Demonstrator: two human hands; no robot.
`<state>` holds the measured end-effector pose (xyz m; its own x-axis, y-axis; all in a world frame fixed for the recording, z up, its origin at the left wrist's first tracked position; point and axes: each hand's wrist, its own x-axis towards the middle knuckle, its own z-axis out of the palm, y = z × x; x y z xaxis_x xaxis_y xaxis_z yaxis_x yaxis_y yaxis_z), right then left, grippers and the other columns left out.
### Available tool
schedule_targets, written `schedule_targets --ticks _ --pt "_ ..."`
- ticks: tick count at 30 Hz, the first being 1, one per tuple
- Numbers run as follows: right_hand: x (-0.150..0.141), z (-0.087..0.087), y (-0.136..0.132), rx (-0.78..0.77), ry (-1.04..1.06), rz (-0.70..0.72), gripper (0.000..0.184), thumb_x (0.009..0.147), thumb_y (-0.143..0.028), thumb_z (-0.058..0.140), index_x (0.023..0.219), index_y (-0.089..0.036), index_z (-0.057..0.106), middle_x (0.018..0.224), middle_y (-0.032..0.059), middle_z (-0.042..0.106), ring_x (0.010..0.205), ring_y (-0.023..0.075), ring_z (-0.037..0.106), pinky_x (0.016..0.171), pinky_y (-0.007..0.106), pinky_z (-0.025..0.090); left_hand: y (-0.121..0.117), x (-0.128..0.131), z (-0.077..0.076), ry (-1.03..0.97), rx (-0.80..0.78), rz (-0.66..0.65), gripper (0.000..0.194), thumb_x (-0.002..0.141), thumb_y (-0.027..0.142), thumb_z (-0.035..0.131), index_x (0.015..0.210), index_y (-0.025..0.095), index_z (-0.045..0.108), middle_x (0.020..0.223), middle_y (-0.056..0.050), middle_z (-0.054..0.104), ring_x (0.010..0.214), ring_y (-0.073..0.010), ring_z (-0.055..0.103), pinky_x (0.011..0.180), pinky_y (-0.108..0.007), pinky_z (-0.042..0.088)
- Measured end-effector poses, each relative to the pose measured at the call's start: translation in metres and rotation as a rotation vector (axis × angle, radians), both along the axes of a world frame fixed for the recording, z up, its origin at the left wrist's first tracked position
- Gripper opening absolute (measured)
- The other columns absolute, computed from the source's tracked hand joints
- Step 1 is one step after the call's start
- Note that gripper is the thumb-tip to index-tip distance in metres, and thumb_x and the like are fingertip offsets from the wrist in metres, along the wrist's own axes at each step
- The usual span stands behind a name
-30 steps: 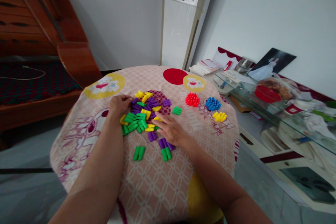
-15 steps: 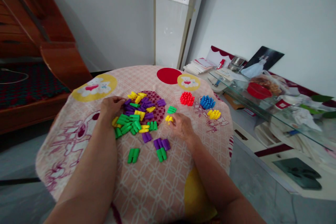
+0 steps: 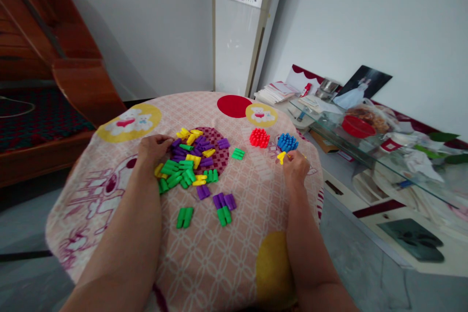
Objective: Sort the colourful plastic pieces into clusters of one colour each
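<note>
My right hand (image 3: 296, 168) pinches a small yellow plastic building block (image 3: 281, 157) over the right side of the table, just in front of a cluster of blue blocks (image 3: 287, 142). Beside that stands a cluster of red blocks (image 3: 259, 138); the yellow cluster is mostly behind my hand. At the left, my left hand (image 3: 155, 148) rests with curled fingers against a mixed pile of purple blocks (image 3: 201, 144), green blocks (image 3: 175, 170) and yellow ones. Whatever its fingertips hold, if anything, is hidden.
The round table wears a patterned cloth (image 3: 204, 263). Loose green blocks (image 3: 185, 217) and purple blocks (image 3: 229, 201) lie toward me, and one green block (image 3: 238, 154) lies mid-table. A glass shelf (image 3: 329, 131) with clutter stands right, a wooden bench (image 3: 84, 87) left.
My right hand has taken a yellow block from the pile and carried it right, to beside the blue cluster. My left hand has stayed at the pile's edge. The view shifted slightly right.
</note>
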<state>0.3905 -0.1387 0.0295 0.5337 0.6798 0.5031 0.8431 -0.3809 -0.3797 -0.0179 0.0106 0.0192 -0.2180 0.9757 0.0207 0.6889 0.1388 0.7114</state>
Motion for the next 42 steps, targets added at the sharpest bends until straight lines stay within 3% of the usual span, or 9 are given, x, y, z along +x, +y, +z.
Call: schedule_targets --ticks 4,13,18,27,32,36,40,42 --pt "0.015 -0.005 -0.003 -0.022 -0.045 -0.056 0.017 0.081 -0.02 0.056 0.081 -0.015 0.072 0.079 0.0099 0.07 0.068 0.0177 0.053 0.064 0.029 0.031 -0.001 0.001 0.002 0.01 -0.007 0.018 0.033 0.08 0.029 0.061 0.105 0.013 0.076 0.085 -0.004 0.077 0.076 -0.0177 0.065 0.065 -0.023 0.045" --pt "0.015 -0.006 -0.007 -0.131 -0.043 -0.099 0.016 0.082 -0.023 0.063 0.09 -0.013 0.072 0.084 0.0103 0.071 0.071 0.0184 0.057 0.065 0.028 0.032 0.0 -0.001 0.001 0.055 -0.005 0.002 0.035 0.081 0.029 0.062 0.108 0.012 0.076 0.091 -0.006 0.077 0.082 -0.0174 0.065 0.07 -0.023 0.044" --pt "0.016 -0.009 -0.006 -0.077 -0.071 -0.083 0.009 0.081 -0.019 0.06 0.081 -0.015 0.068 0.077 0.0084 0.067 0.069 0.0182 0.055 0.065 0.028 0.032 0.004 -0.004 -0.004 0.037 0.008 -0.003 0.035 0.081 0.032 0.062 0.106 0.013 0.076 0.088 -0.005 0.077 0.077 -0.0168 0.063 0.065 -0.022 0.043" --pt "0.011 -0.006 -0.005 -0.127 -0.052 -0.134 0.011 0.085 -0.018 0.056 0.089 -0.014 0.066 0.087 0.0108 0.065 0.08 0.0214 0.059 0.068 0.03 0.034 0.001 -0.002 -0.002 0.011 0.014 -0.005 0.035 0.078 0.032 0.06 0.104 0.013 0.076 0.089 -0.006 0.077 0.081 -0.0189 0.066 0.069 -0.024 0.047" --pt "0.014 -0.008 -0.006 -0.012 -0.047 -0.149 0.015 0.086 -0.027 0.057 0.09 -0.016 0.067 0.082 0.0094 0.066 0.074 0.0209 0.057 0.065 0.029 0.033 0.004 -0.004 -0.008 -0.029 0.048 -0.008 0.034 0.074 0.035 0.06 0.096 0.015 0.077 0.084 -0.007 0.077 0.079 -0.0214 0.068 0.069 -0.025 0.05" --pt "0.001 -0.014 -0.002 0.077 -0.049 -0.025 0.022 0.089 -0.033 0.056 0.086 -0.016 0.069 0.077 0.0086 0.068 0.07 0.0193 0.056 0.064 0.028 0.033 0.007 -0.002 -0.008 -0.072 0.053 0.004 0.044 0.076 0.036 0.058 0.111 0.013 0.074 0.094 -0.009 0.077 0.085 -0.0218 0.069 0.075 -0.027 0.053" --pt "-0.024 -0.021 0.005 0.016 -0.056 0.182 0.023 0.089 -0.03 0.052 0.079 -0.017 0.068 0.072 0.0072 0.067 0.067 0.0176 0.056 0.063 0.027 0.032 0.007 0.007 -0.003 0.009 0.181 -0.071 0.061 0.079 0.033 0.056 0.136 0.012 0.06 0.129 -0.014 0.067 0.112 -0.0246 0.065 0.096 -0.032 0.05" --pt "-0.035 -0.024 0.008 -0.006 -0.078 0.267 0.022 0.089 -0.029 0.052 0.077 -0.018 0.068 0.072 0.007 0.067 0.066 0.0171 0.055 0.063 0.027 0.031 0.007 0.012 -0.003 0.044 0.173 -0.144 0.066 0.083 0.033 0.053 0.145 0.012 0.051 0.141 -0.016 0.059 0.121 -0.0255 0.06 0.101 -0.034 0.048"
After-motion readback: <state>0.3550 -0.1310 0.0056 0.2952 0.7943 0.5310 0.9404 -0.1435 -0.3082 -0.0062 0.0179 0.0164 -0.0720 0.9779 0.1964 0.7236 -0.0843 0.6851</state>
